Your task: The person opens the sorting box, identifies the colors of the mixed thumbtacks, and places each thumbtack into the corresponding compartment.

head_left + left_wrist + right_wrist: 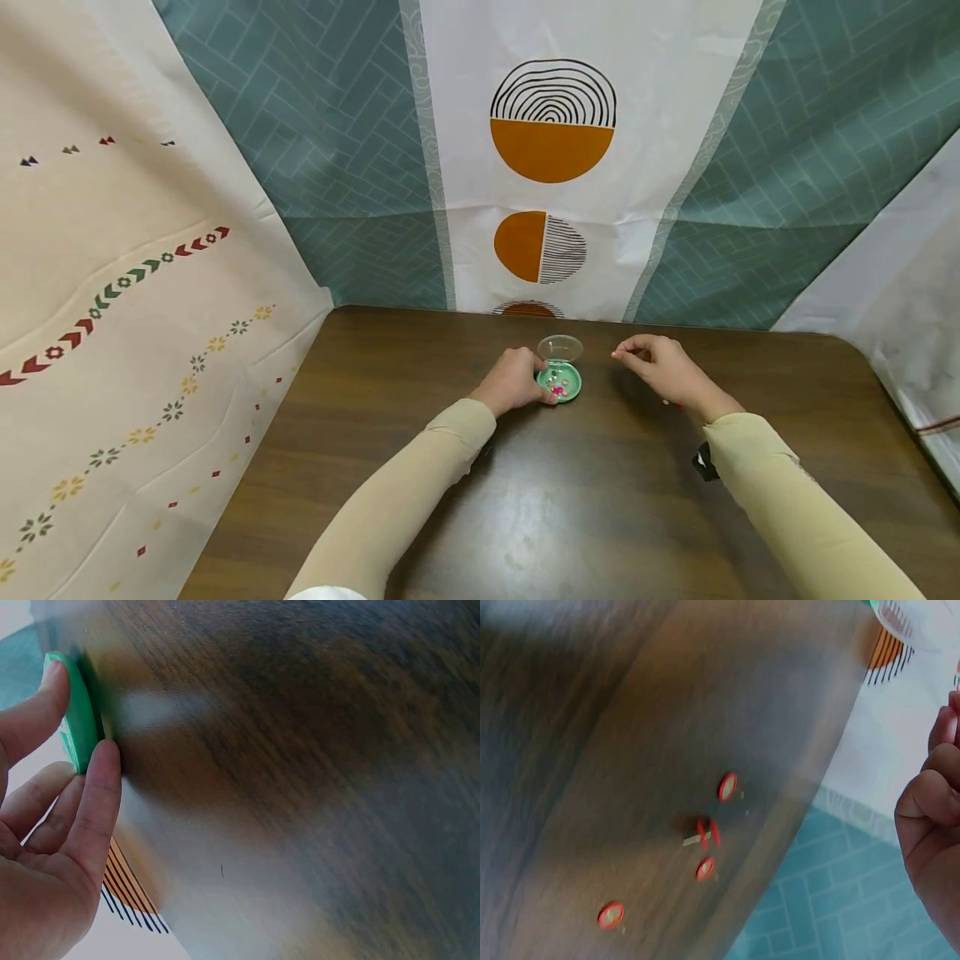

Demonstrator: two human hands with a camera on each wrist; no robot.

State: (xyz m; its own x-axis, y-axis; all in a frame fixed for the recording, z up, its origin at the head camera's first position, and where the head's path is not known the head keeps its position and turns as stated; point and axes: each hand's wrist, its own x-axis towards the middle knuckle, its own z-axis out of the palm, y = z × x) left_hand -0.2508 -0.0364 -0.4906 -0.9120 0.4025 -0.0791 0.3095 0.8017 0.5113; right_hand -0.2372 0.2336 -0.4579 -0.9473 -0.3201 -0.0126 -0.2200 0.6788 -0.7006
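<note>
A small round green case (567,392) with its clear lid (560,347) raised stands on the table. Pink, red and pale pieces (557,390) lie inside it. My left hand (513,382) holds the case at its left side; in the left wrist view the thumb and fingers grip its green rim (81,716). To the right of the case, above the table, my right hand (666,367) has thumb and forefinger together, pinching a tiny reddish piece (614,355) that is too small to make out. The right wrist view cuts off those fingertips.
Small red-rimmed discs with pale centres (727,786) lie scattered on the brown table (360,433), under and near the right forearm. Another disc (611,915) lies apart from them. Patterned curtains (360,167) hang behind the table's far edge.
</note>
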